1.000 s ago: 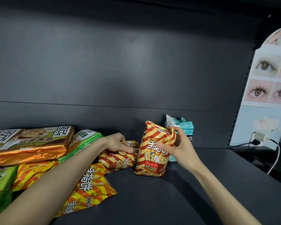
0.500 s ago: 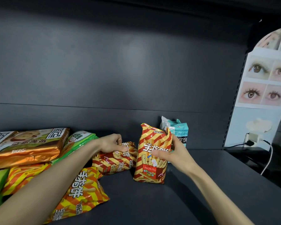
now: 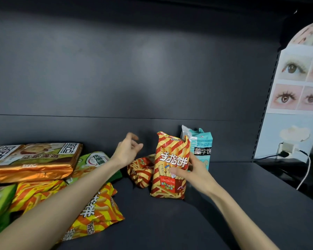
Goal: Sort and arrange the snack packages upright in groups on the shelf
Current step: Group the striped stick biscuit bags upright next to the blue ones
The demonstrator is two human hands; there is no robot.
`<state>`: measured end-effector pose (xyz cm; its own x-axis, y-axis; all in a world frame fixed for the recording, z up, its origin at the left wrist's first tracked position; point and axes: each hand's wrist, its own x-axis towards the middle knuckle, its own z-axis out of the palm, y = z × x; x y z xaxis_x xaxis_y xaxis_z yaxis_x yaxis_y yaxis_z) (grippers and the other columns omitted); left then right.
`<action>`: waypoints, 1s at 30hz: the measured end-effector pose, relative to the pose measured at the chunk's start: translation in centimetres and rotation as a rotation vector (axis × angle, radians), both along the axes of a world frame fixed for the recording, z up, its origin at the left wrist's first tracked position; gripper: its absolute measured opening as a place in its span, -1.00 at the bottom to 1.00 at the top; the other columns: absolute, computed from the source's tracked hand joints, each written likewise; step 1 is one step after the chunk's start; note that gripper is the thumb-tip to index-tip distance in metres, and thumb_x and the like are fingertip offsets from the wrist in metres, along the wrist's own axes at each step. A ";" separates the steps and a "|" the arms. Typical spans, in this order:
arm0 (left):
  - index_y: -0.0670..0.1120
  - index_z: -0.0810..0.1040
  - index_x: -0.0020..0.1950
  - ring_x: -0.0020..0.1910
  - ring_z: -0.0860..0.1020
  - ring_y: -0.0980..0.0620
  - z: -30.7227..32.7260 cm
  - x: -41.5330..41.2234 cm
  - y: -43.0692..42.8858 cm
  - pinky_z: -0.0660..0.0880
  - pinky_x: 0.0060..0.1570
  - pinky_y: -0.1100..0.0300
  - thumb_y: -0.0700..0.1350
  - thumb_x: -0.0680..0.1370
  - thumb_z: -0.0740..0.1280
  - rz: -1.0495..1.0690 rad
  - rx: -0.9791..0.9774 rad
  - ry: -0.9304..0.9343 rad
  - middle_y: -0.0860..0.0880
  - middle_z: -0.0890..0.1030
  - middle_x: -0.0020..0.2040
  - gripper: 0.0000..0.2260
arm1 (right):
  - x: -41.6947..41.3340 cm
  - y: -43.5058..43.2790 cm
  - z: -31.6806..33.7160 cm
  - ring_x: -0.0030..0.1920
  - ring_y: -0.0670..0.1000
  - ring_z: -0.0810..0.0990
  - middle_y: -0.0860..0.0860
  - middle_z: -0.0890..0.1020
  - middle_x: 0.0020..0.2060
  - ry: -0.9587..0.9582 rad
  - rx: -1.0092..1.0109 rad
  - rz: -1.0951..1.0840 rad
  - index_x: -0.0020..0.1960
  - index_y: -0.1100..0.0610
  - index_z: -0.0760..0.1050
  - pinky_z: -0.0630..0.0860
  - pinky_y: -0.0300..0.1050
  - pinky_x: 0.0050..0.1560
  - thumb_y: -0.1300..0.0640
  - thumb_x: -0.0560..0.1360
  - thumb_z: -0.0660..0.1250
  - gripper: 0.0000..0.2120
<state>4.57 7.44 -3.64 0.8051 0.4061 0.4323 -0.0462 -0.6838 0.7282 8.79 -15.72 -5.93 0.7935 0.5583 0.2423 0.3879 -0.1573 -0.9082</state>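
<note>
Two bags stand upright near the back of the dark shelf (image 3: pixel 224 204): a red-and-yellow striped finger-biscuit bag (image 3: pixel 170 165) and, just behind it to the right, a teal biscuit bag (image 3: pixel 202 148). The right hand (image 3: pixel 193 175) grips the striped bag, thumb across its front and fingers wrapped behind, seemingly between the two bags. The left hand (image 3: pixel 126 152) is raised with loose, spread fingers and holds nothing. Under it a second red striped bag (image 3: pixel 141 170) lies on its side against the standing one. Further left lies a heap of flat packs: an orange-and-yellow striped bag (image 3: pixel 96 210) under the left forearm, a green bag (image 3: pixel 96 159) and a gold foil pack (image 3: pixel 36 159). At the right edge are a poster of eyes (image 3: pixel 296 83) and a plugged-in white cable (image 3: pixel 305 175).
</note>
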 end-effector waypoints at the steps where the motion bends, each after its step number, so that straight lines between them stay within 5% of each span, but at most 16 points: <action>1: -0.19 0.33 0.30 0.07 0.51 -0.03 -0.3 0.1 0.0 0.45 0.08 0.14 -0.06 0.58 0.26 0.013 0.001 0.060 -0.13 0.54 0.10 -0.65 | -0.1 0.0 -0.2 0.16 -0.07 0.58 -0.12 0.61 0.13 0.008 0.011 0.000 0.21 -0.09 0.39 0.53 0.06 0.20 -0.02 0.33 0.51 -0.48; 5: -0.20 0.20 0.44 0.30 0.43 -0.09 -0.8 0.6 0.5 0.42 0.25 0.08 0.17 0.53 0.27 -0.046 -0.010 0.414 -0.16 0.42 0.36 -0.36 | -0.2 0.0 -0.7 0.16 -0.06 0.59 -0.12 0.61 0.12 0.023 0.051 -0.008 0.22 -0.08 0.39 0.55 0.05 0.18 -0.01 0.33 0.50 -0.49; 10: -0.21 0.31 0.39 0.22 0.48 -0.04 0.0 0.9 0.4 0.46 0.19 0.11 0.28 0.41 0.35 -0.125 0.018 0.698 -0.10 0.49 0.28 -0.25 | -0.1 0.0 -0.6 0.15 -0.07 0.59 -0.11 0.60 0.14 0.018 0.055 -0.007 0.26 -0.04 0.37 0.55 0.02 0.17 0.01 0.37 0.47 -0.48; 14: -0.23 0.43 0.31 0.20 0.51 -0.04 0.1 1.4 1.4 0.47 0.19 0.10 0.24 0.34 0.44 -0.130 -0.064 0.749 -0.10 0.55 0.22 -0.27 | -0.1 0.0 -0.6 0.14 -0.10 0.58 -0.14 0.59 0.12 0.007 0.056 0.001 0.24 -0.06 0.37 0.56 -0.08 0.14 0.02 0.39 0.45 -0.52; 23: -0.11 0.50 0.02 -0.01 0.57 0.05 0.7 0.6 1.2 0.52 -0.06 0.21 0.06 0.47 0.40 -0.245 -0.244 0.824 -0.04 0.61 0.00 -0.72 | -0.1 0.0 -0.8 0.13 -0.12 0.58 -0.16 0.57 0.15 0.039 0.062 0.066 0.23 -0.15 0.31 0.55 -0.22 0.06 -0.09 0.32 0.41 -0.48; 27: -0.12 0.45 0.05 0.06 0.56 -0.06 0.7 0.1 1.8 0.44 0.23 -0.06 0.02 0.44 0.44 -0.297 -0.366 0.765 -0.11 0.59 0.06 -0.67 | 0.0 0.1 -0.7 0.15 -0.10 0.57 -0.14 0.56 0.18 0.062 0.048 0.091 0.30 -0.12 0.28 0.54 -0.15 0.15 -0.09 0.36 0.38 -0.44; 30: -0.13 0.44 0.06 0.08 0.57 -0.09 0.7 -0.6 2.1 0.46 0.25 -0.06 -0.04 0.43 0.46 -0.303 -0.422 0.682 -0.13 0.59 0.07 -0.67 | -0.2 0.1 -0.8 0.16 -0.13 0.56 -0.13 0.56 0.19 0.059 0.040 0.093 0.33 -0.09 0.29 0.53 -0.21 0.11 -0.06 0.39 0.37 -0.45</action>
